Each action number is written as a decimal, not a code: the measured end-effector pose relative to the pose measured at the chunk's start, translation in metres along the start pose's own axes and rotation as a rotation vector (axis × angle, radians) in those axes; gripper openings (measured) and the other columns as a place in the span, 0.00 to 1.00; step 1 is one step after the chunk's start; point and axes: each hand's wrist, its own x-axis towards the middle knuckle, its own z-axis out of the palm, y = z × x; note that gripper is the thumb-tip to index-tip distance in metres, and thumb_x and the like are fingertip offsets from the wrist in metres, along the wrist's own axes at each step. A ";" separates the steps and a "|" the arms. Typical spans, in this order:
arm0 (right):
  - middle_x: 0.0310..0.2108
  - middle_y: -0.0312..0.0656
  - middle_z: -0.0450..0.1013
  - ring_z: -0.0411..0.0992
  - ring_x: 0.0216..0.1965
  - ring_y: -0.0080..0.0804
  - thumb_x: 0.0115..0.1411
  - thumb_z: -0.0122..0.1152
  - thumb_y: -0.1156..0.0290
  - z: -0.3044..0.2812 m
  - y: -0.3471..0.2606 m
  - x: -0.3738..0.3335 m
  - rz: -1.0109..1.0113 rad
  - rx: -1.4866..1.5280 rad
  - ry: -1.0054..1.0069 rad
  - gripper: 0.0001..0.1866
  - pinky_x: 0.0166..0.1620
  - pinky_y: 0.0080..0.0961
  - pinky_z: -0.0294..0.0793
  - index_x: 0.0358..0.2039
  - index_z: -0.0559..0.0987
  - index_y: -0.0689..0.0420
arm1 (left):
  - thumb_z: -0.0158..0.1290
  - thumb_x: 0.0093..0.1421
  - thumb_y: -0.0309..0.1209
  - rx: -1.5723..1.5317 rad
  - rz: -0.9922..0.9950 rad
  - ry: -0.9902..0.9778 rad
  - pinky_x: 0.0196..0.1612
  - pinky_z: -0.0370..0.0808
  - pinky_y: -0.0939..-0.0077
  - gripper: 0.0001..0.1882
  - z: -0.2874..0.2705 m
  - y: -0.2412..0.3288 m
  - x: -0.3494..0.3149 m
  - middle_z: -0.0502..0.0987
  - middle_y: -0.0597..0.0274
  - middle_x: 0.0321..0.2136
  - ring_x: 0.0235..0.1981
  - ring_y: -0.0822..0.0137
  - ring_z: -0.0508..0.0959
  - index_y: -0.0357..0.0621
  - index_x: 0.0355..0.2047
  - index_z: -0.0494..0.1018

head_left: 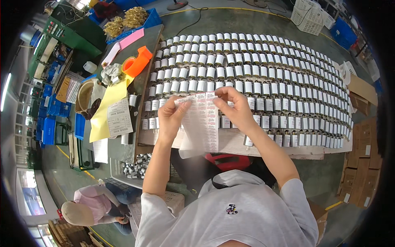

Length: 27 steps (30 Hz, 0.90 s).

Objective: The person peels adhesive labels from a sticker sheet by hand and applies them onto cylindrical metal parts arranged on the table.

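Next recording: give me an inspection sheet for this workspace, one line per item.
Surface: long board, nearly covered.
Job's things: label sheet held up; rows of white-wrapped cylinders.
Clutter: orange tape dispenser, yellow paper, pink strip.
Grippers: left hand pinches the sheet's left edge; right hand pinches its top.
Cables: black cable on the floor.
Surroundings: blue bins, cardboard boxes, white crate, seated person.

One sheet of labels (201,121) is present, with one orange tape dispenser (137,61) to its upper left, one yellow sheet (108,108) left of it, and many cylinders (263,70) beyond it, too numerous to count.
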 end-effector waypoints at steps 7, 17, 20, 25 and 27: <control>0.31 0.34 0.69 0.67 0.34 0.17 0.55 0.56 0.77 0.011 0.012 0.018 -0.376 -0.125 0.043 0.02 0.39 0.17 0.66 0.27 0.72 0.60 | 0.55 0.56 0.25 0.100 0.006 0.068 0.27 0.65 0.90 0.04 -0.010 0.000 0.000 0.74 0.73 0.23 0.24 0.86 0.67 0.39 0.31 0.74; 0.31 0.35 0.70 0.67 0.35 0.17 0.54 0.55 0.78 0.040 0.014 0.030 -0.031 0.001 -0.039 0.12 0.41 0.17 0.65 0.40 0.69 0.60 | 0.58 0.53 0.27 0.178 -0.024 0.137 0.24 0.61 0.90 0.07 -0.019 -0.011 0.003 0.69 0.78 0.18 0.21 0.87 0.62 0.39 0.22 0.72; 0.32 0.36 0.69 0.67 0.35 0.20 0.52 0.56 0.81 0.046 0.023 0.032 -0.262 -0.081 0.102 0.17 0.43 0.19 0.66 0.43 0.67 0.62 | 0.59 0.53 0.28 0.206 -0.046 0.148 0.22 0.59 0.88 0.11 -0.018 -0.008 0.003 0.66 0.78 0.17 0.21 0.86 0.60 0.40 0.18 0.70; 0.35 0.39 0.69 0.68 0.35 0.22 0.52 0.55 0.82 0.059 0.011 0.038 -0.128 0.008 0.030 0.23 0.41 0.19 0.67 0.49 0.63 0.60 | 0.59 0.52 0.29 0.207 -0.030 0.162 0.22 0.57 0.87 0.16 -0.031 -0.022 0.002 0.64 0.78 0.16 0.20 0.86 0.59 0.41 0.13 0.65; 0.35 0.40 0.69 0.69 0.36 0.22 0.51 0.56 0.82 0.068 0.007 0.036 -0.076 -0.122 -0.021 0.24 0.40 0.19 0.68 0.50 0.63 0.60 | 0.60 0.51 0.29 0.263 -0.025 0.153 0.21 0.56 0.86 0.18 -0.035 -0.027 0.001 0.62 0.78 0.15 0.20 0.85 0.58 0.42 0.11 0.64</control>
